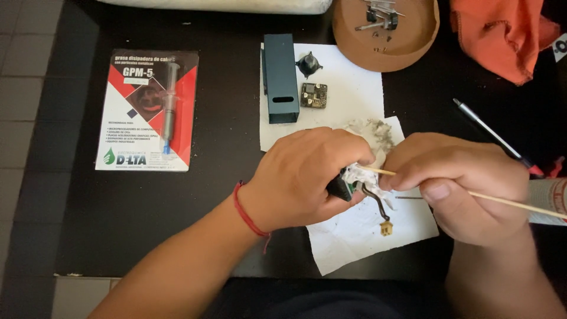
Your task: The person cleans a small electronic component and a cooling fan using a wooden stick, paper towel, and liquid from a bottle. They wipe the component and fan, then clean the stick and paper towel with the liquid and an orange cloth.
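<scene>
Near the table's (177,236) front edge, the left hand (301,177) pinches a small, light, fragile-looking fan part (342,188); the right hand (460,183) pinches a thin wooden stick (508,202).

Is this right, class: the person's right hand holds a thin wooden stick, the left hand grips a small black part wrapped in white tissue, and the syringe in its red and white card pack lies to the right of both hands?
Not quite. The head view shows the syringe in its red and white card pack left of both hands, on the dark table. The rest holds: the right hand holds the thin wooden stick, and the left hand grips the small black part wrapped in white tissue.
</scene>
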